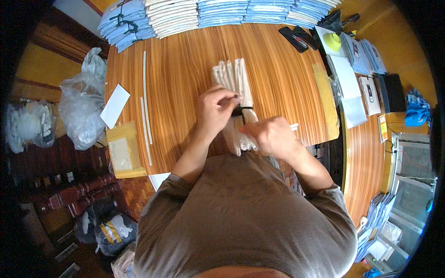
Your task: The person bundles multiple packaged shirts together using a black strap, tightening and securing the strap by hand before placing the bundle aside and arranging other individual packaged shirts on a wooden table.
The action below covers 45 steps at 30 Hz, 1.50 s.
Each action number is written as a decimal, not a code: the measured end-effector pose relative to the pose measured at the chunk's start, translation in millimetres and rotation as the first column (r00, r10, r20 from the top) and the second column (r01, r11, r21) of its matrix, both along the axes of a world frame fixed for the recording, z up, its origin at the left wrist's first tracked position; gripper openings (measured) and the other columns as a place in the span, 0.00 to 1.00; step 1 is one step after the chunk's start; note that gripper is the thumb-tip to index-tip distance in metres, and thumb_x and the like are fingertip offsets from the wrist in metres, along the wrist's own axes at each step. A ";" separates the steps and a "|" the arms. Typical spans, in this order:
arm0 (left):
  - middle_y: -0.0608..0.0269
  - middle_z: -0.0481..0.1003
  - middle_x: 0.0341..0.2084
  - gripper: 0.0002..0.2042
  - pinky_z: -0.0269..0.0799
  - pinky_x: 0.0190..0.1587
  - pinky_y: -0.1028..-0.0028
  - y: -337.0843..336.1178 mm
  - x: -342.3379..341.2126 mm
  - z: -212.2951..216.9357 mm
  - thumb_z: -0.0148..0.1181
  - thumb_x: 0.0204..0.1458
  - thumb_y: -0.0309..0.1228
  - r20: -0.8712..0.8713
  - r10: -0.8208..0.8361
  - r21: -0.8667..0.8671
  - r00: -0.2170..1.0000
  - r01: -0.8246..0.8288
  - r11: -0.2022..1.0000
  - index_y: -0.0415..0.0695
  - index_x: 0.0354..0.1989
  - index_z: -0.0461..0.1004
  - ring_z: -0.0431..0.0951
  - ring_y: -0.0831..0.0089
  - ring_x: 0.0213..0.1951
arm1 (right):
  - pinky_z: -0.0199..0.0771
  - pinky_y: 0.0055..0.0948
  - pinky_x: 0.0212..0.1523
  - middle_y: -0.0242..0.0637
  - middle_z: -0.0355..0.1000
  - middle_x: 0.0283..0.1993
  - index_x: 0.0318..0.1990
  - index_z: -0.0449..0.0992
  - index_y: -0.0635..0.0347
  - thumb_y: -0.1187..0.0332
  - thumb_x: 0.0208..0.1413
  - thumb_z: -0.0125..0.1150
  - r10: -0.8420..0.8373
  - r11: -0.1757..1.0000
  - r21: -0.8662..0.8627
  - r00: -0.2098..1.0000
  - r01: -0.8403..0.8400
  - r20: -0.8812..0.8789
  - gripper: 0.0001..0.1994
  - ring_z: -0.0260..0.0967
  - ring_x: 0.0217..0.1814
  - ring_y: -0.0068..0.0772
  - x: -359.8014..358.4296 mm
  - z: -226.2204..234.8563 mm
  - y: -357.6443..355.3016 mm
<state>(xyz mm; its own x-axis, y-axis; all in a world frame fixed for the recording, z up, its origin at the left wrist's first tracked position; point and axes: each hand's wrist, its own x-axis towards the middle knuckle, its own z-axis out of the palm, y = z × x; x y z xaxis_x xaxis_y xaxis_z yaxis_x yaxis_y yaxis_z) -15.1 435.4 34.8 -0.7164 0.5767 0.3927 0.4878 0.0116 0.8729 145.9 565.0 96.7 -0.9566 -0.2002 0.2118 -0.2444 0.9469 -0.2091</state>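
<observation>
Mid-frame, the left hand (214,109) bends toward the band (238,111) on the bundle (240,81); the right hand (274,135) curls opposite. Whether either grip is closed cannot be told.

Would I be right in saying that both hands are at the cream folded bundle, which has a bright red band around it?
Not quite: the head view shows that the band is black, not red. The left hand and right hand are indeed at the cream folded bundle.

The head view, a wide fisheye, looks steeply down past the shirt (245,217) at its lower edge, faces the table (181,69), and takes in the hands (214,112) near its centre at close range, its corners rounded into black.
</observation>
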 end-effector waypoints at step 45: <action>0.51 0.72 0.62 0.31 0.64 0.66 0.67 -66.4 -4.5 -108.6 0.59 0.65 0.40 0.783 0.012 -0.158 0.622 0.181 0.971 0.33 0.70 0.61 0.70 0.64 0.63 | 0.65 0.42 0.70 0.65 0.65 0.68 0.72 0.56 0.78 0.42 0.52 0.75 -0.376 -0.055 -0.679 0.615 0.732 0.693 0.54 0.68 0.69 0.49 34.5 -149.1 80.3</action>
<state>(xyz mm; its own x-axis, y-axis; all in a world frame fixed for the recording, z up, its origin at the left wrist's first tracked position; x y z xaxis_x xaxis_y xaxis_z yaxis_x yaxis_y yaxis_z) -19.6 369.0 -73.8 -0.6408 0.6456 -0.4155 -0.3593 0.2261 0.9054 180.3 645.3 -52.4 -0.6724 0.5665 -0.4764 0.4817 -0.1537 -0.8628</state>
